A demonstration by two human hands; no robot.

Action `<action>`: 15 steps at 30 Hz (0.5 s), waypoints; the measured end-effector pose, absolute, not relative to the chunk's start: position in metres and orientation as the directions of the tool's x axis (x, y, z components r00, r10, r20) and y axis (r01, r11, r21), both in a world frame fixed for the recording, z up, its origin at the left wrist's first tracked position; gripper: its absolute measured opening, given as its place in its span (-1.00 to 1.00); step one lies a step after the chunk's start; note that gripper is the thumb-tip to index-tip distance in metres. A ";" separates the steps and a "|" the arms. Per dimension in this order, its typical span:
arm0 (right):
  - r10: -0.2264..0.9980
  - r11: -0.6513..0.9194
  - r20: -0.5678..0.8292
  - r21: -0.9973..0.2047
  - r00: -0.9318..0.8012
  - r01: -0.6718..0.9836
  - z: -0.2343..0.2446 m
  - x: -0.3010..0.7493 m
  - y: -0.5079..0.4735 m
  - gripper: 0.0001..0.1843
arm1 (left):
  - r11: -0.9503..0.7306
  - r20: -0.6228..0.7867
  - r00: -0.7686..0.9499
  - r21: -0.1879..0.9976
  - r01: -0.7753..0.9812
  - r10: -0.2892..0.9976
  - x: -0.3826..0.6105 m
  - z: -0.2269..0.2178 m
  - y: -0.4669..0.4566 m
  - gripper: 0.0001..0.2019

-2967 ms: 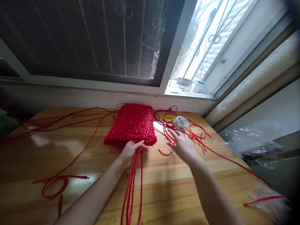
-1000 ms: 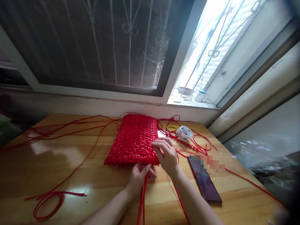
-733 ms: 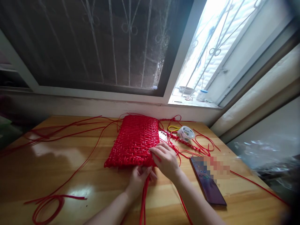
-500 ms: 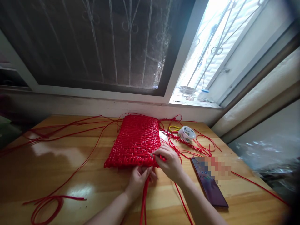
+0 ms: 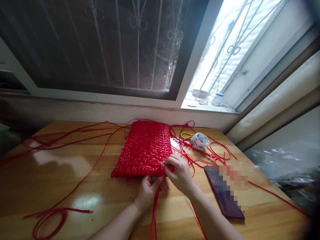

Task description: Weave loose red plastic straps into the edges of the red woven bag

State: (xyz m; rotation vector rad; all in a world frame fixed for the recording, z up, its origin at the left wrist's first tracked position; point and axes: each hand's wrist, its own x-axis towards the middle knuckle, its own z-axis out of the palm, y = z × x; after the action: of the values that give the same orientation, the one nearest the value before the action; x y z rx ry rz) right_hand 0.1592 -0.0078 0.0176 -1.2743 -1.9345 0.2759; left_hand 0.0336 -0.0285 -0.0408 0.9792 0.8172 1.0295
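Observation:
A flat red woven piece (image 5: 146, 146), plaited from glossy plastic cord, lies on the table in front of me, its near edge towards my body. At that edge my left hand (image 5: 147, 190) is closed, thumb pressed against fingers. Red cords (image 5: 154, 213) come out beneath its thumb and run down towards me. My right hand (image 5: 179, 171) pinches at the near right corner of the weave, thumb and forefinger together. Whatever lies between those fingertips is too small to make out. Part of the edge is hidden behind both hands.
On the right lie a phone (image 5: 222, 193), a tape roll (image 5: 200, 140), a yellow loop (image 5: 186, 135) and a red coiled strand (image 5: 197, 151). Loose red cords (image 5: 75, 133) spread left, with a coil (image 5: 51, 223) nearer me. A barred window (image 5: 137, 50) stands behind the wooden table (image 5: 100, 203).
The view has shifted slightly. Both hands keep about the same places at the near edge of the weave, and the phone's screen has become darker.

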 end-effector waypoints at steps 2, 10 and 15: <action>0.860 0.448 0.490 -0.590 -0.144 0.672 0.016 0.157 -0.008 -0.82 | 0.197 -0.096 0.316 0.931 -0.306 0.944 0.033 -0.041 -0.028 -0.65; 0.876 0.436 0.454 -0.595 -0.165 0.676 0.012 0.153 -0.009 -0.81 | 0.188 -0.095 0.320 0.944 -0.271 0.942 0.031 -0.040 -0.027 -0.64; 0.883 0.394 0.460 -0.625 -0.090 0.674 0.007 0.156 -0.004 -0.81 | 0.187 -0.107 0.303 0.951 -0.247 0.947 0.030 -0.037 -0.027 -0.65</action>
State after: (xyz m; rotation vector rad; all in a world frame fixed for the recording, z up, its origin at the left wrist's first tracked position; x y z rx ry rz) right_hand 0.1558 -0.0042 0.0069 -1.3485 -1.8310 0.3212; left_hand 0.0303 -0.0275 -0.0372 1.0253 0.8691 1.0098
